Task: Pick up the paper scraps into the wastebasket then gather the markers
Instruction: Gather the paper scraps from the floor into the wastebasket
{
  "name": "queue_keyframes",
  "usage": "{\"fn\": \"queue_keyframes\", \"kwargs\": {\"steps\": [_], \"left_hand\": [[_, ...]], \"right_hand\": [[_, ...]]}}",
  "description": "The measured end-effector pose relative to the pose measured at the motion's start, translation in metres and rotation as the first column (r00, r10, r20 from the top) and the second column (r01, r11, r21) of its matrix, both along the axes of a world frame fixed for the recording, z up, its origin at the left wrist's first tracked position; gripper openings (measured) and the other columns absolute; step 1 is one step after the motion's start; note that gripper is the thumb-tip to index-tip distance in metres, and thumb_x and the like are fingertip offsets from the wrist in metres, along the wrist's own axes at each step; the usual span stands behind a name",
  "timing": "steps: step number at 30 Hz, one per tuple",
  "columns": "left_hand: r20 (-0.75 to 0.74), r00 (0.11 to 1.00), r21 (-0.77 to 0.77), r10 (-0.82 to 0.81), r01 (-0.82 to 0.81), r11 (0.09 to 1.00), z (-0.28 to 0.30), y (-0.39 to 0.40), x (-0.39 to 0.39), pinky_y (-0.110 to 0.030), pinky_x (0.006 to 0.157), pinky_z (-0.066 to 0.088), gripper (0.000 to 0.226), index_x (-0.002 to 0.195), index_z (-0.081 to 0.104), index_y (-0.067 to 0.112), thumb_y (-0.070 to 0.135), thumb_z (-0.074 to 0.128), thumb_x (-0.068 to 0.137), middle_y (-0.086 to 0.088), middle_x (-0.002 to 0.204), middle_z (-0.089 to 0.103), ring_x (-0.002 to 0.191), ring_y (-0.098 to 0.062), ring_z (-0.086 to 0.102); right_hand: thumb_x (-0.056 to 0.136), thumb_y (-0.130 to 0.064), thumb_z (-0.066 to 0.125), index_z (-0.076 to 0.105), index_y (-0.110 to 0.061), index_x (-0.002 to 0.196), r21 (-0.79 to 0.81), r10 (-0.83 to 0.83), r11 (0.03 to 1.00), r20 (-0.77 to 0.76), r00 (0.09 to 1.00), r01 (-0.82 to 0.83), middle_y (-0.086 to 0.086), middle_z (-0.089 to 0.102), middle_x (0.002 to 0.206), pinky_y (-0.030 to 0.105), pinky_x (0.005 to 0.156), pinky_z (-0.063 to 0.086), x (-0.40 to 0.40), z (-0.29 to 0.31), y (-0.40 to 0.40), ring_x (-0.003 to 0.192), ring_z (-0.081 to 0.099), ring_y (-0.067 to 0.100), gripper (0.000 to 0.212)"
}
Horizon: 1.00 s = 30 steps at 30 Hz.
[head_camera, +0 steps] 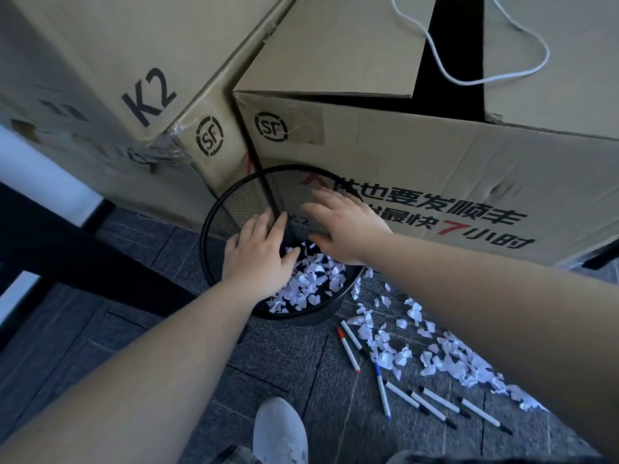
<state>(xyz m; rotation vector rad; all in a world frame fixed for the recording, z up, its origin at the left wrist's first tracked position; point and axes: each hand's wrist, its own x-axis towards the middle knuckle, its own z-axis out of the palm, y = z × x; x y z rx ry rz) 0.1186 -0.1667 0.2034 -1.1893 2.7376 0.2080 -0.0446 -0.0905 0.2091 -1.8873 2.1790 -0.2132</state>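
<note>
A black mesh wastebasket (231, 209) stands on the floor against two cardboard boxes, with white paper scraps (311, 283) lying in its bottom. Both my hands hover over its mouth with fingers spread and straight: my left hand (259, 252) on the near left side, my right hand (341, 222) further in on the right. Neither holds anything I can see. More white paper scraps (445, 356) are strewn on the floor to the right of the basket. Several markers (418, 398) lie among them: one red-capped, one blue, the others black-tipped.
Two large cardboard boxes (435, 169) tower behind the basket. A white cord (536, 38) loops on top of the right box. A dark table leg (83, 242) crosses the left. My white shoe (279, 430) is on the grey carpet tiles near the bottom.
</note>
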Motion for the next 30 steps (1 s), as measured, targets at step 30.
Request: {"fn": "queue_keyframes", "kwargs": {"steps": [30], "left_hand": [[-0.01,0.854,0.005,-0.52,0.521,0.854,-0.028,0.117,-0.161,-0.043,0.116,0.002,0.061,0.146,-0.005,0.027,0.053,0.016,0.095,0.002,0.157,-0.008,0.144,-0.017,-0.008]], "right_hand": [[0.079,-0.062,0.001,0.014,-0.028,0.147,0.187,-0.028,0.981,-0.096,0.995,0.045,0.007,0.015,0.156,0.045,0.115,0.003,-0.132,-0.065,0.161,0.144,0.009,0.023,0.077]]}}
